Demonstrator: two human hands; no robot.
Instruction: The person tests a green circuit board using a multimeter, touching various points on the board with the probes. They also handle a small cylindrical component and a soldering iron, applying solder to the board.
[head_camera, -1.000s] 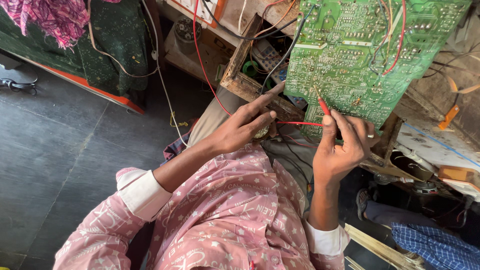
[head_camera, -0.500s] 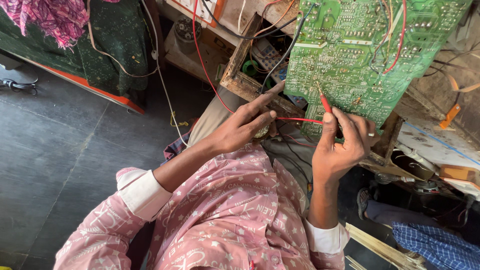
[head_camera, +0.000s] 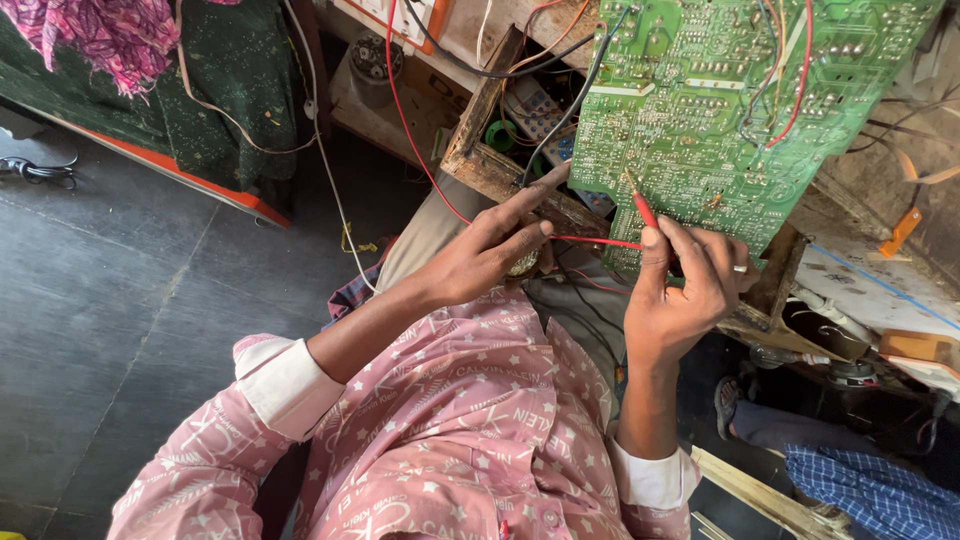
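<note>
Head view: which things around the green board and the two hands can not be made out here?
- Green board: top and right corner cut by the frame edge; its solder points are too small to tell apart.
- Red probe: body hidden inside the right hand.
- Left hand: round thing under its palm is mostly covered.
- Wooden box: inside is dark and tangled.

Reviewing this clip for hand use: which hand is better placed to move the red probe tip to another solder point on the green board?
Right. The right hand already pinches the red probe, its tip on the green circuit board. The left hand sits off the board's lower left edge, fingers on the red wire.
</note>
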